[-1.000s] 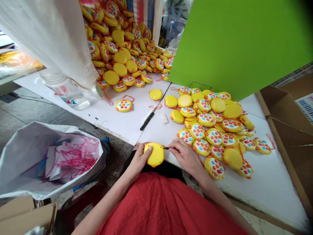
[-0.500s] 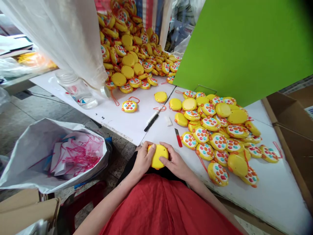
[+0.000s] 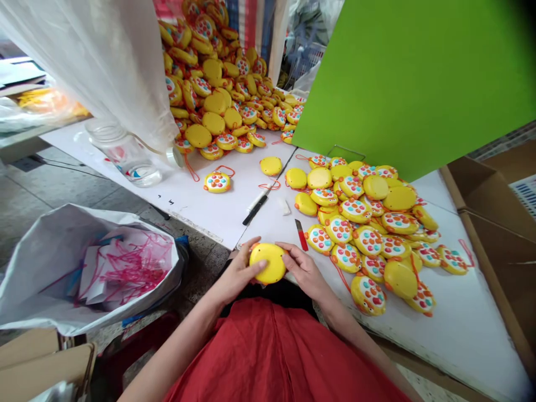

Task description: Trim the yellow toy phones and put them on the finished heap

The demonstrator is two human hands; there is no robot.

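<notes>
I hold a round yellow toy [image 3: 268, 262] with its plain back up, at the near edge of the white table [image 3: 452, 312]. My left hand [image 3: 237, 273] grips its left side, thumb on top. My right hand [image 3: 304, 268] grips its right side with fingers curled round the rim. A red-handled knife [image 3: 300, 234] lies on the table just beyond my right hand. To the right is a pile of the same yellow toys [image 3: 368, 223], many showing coloured buttons.
A far bigger heap of toys [image 3: 221, 84] fills the back of the table, under a white plastic sheet [image 3: 104, 61]. A black marker [image 3: 253, 209], a clear jar [image 3: 121, 153], a green board [image 3: 419, 72], a cardboard box [image 3: 494, 206] and a white bag of pink strings [image 3: 104, 268] surround me.
A second ago my right hand held the small knife against the toy's edge. It has set the knife down on the table, and both hands now hold the toy.
</notes>
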